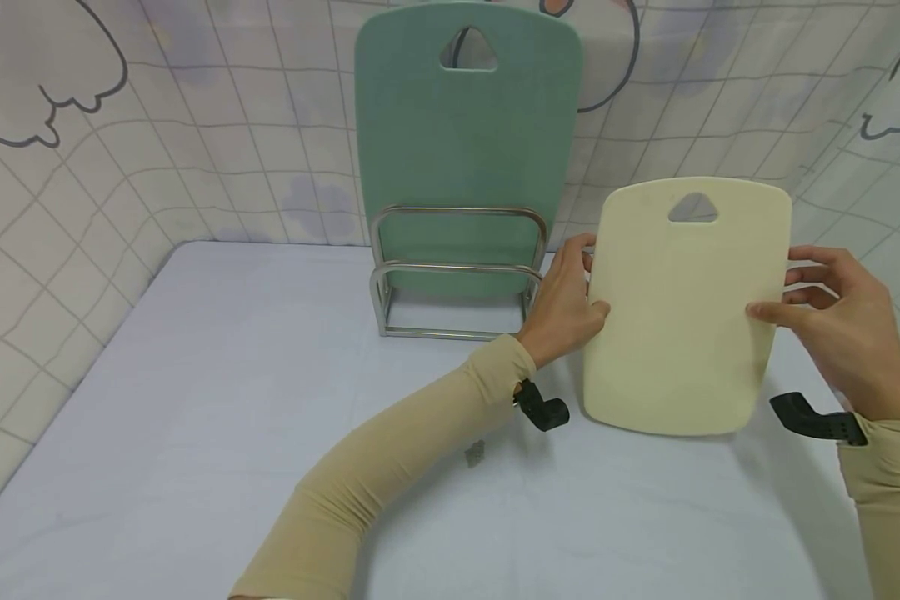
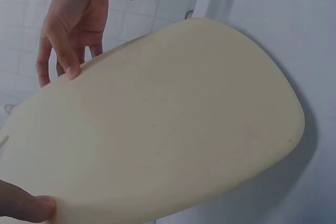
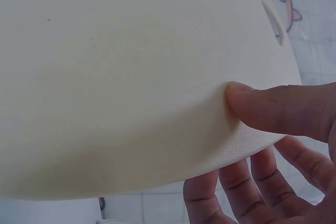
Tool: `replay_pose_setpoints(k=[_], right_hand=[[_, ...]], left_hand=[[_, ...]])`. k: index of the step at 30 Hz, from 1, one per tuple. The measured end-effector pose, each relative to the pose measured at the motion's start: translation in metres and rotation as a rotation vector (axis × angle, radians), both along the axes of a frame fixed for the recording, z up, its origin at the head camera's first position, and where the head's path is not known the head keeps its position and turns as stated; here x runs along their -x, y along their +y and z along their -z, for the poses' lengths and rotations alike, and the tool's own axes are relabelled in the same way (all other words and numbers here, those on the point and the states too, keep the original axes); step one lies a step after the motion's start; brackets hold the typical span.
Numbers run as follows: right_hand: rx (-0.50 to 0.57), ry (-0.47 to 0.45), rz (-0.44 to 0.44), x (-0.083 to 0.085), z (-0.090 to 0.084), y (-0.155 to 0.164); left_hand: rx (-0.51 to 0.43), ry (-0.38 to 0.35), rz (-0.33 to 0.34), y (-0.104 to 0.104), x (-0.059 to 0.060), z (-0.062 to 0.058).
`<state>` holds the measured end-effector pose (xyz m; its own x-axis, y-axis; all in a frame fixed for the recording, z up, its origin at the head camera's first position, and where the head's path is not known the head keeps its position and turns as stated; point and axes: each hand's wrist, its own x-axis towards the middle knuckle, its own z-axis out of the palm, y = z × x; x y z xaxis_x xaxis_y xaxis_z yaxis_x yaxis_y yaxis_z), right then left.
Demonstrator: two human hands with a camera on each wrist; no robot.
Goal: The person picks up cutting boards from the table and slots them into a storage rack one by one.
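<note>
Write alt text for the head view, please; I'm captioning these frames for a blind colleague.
Two hands hold a cream cutting board upright by its side edges, the left hand on its left edge and the right hand on its right, above a pale table. Behind it to the left, a green cutting board stands in a metal rack against a tiled wall.

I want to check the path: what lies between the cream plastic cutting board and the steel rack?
In the head view only the left hand lies between the cream plastic cutting board and the steel wire rack, gripping the board's left edge.
</note>
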<state>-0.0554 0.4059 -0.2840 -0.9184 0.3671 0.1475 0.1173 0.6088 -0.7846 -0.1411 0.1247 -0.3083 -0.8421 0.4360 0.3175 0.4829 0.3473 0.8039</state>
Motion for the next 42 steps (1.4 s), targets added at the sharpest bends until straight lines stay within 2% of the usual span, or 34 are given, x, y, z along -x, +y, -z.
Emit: replay_pose_setpoints(k=[15, 31, 42], right_hand=[[0.044, 0.051, -0.012, 0.0, -0.004, -0.001], [-0.009, 0.087, 0.007, 0.001, -0.006, -0.002], [-0.022, 0.08, 0.024, 0.006, -0.009, -0.002]], left_hand=[[0.011, 0.05, -0.009, -0.001, 0.002, -0.004], [0.035, 0.11, -0.034, 0.0, 0.006, -0.009], [0.042, 0.116, -0.047, 0.0, 0.008, -0.015]])
